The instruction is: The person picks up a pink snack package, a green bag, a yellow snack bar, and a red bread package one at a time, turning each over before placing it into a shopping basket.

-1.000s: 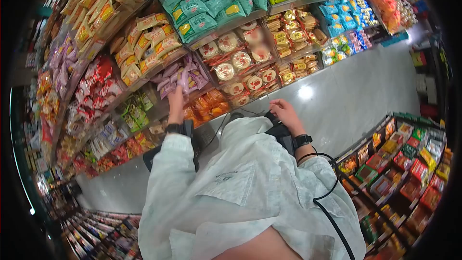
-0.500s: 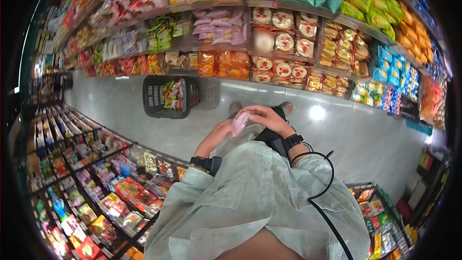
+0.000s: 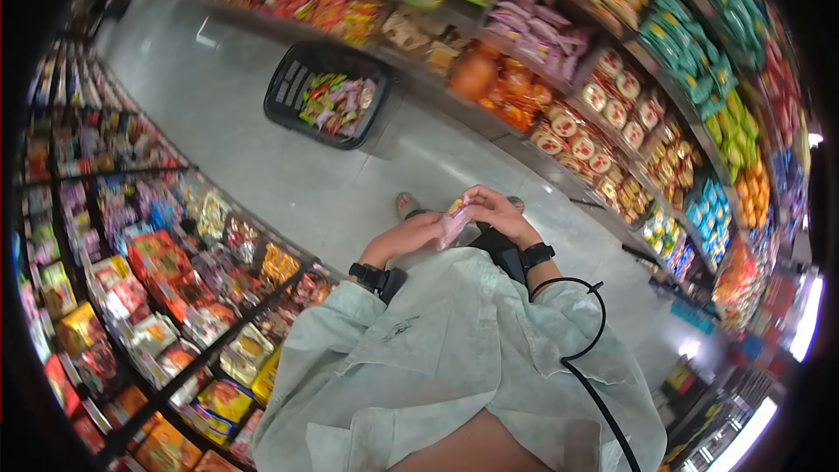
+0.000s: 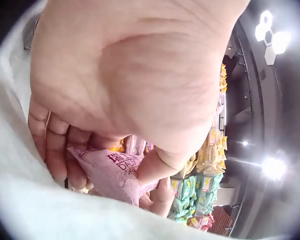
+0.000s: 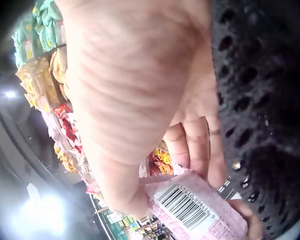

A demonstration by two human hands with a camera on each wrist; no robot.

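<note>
In the head view a small pink packet [image 3: 454, 222] is held between both hands in front of the shirt. My left hand [image 3: 414, 234] grips its left side; my right hand [image 3: 498, 212] pinches its upper right end. Dark printed lettering shows on the packet [image 4: 115, 172] in the left wrist view, where the left hand [image 4: 125, 85] has its thumb on it and fingers curled behind. In the right wrist view the packet [image 5: 195, 207] shows a barcode, with the thumb and fingers of the right hand [image 5: 135, 100] around it.
A black basket [image 3: 281, 92] holding several small packets stands on the grey floor [image 3: 236, 166]. Snack shelves [image 3: 516, 144] run along the top and right, with pink packets [image 3: 540, 31] in one bin. Another display [image 3: 210, 354] fills the lower left. A black cable [image 3: 603, 406] hangs by the right sleeve.
The left hand has left the pink packets' bin and come back to the body with a packet, now held by both hands. The view has turned, bringing the basket into sight.
</note>
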